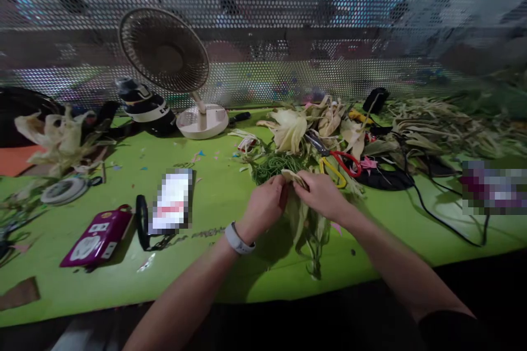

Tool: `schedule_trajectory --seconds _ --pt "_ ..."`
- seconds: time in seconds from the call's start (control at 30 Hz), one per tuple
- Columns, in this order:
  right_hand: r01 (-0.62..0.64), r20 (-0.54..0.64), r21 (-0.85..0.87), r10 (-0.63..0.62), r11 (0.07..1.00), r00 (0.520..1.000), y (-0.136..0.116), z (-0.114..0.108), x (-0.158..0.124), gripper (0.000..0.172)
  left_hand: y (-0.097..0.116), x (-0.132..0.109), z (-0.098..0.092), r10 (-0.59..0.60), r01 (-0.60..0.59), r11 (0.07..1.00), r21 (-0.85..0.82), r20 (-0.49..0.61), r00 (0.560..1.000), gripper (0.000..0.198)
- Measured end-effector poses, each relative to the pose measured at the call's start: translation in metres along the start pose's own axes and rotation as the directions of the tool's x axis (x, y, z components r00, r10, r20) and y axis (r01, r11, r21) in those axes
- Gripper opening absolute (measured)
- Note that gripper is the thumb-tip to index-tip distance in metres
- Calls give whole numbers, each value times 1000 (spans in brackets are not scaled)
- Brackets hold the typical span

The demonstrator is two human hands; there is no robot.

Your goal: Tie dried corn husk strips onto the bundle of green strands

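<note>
Head: hands hold husk near tabletop edge.

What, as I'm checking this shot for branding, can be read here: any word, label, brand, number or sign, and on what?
"E", apparently, on the black bottle; letters after it are too blurred to read.
Purple case: markings on its pale patches are too small to read.
Phone: screen pixelated, unreadable.
Purple item at right: pixelated, unreadable.
I can read nothing else.
</note>
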State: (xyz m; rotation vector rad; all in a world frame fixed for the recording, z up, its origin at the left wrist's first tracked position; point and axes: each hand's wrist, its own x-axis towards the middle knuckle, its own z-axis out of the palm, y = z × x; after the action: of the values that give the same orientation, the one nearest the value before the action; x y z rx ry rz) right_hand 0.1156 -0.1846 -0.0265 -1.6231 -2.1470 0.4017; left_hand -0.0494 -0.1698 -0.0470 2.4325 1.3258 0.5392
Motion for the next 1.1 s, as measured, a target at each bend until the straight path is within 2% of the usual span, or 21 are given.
schedule_trajectory --seconds 0.13,0.27,0.37,0.6,0.8,0.97,1.1 --pt "19 55 210 -31 978 998 8 -5 3 19 -5 3 -3 -19 30 980 -198 57 998 18" --pt "23 65 217 -37 976 997 13 -7 5 21 -8 4 -4 3 31 945 -326 104 995 19" --pt "11 87 180 -27 984 996 14 -6 5 22 -9 4 -4 -18 47 948 -313 96 995 18" --pt "22 137 180 -47 983 990 16 -6 6 22 -10 5 -4 9 56 923 -381 167 986 18" --pt "59 173 190 -93 980 981 15 -9 6 21 -10 4 -6 29 31 947 -321 179 983 21" --pt "78 157 145 -101 986 982 12 -6 6 19 -10 4 -6 21 42 945 -325 187 982 22" --pt "81 151 79 -92 994 984 11 -3 6 18 -9 4 -6 16 34 966 -256 191 981 22"
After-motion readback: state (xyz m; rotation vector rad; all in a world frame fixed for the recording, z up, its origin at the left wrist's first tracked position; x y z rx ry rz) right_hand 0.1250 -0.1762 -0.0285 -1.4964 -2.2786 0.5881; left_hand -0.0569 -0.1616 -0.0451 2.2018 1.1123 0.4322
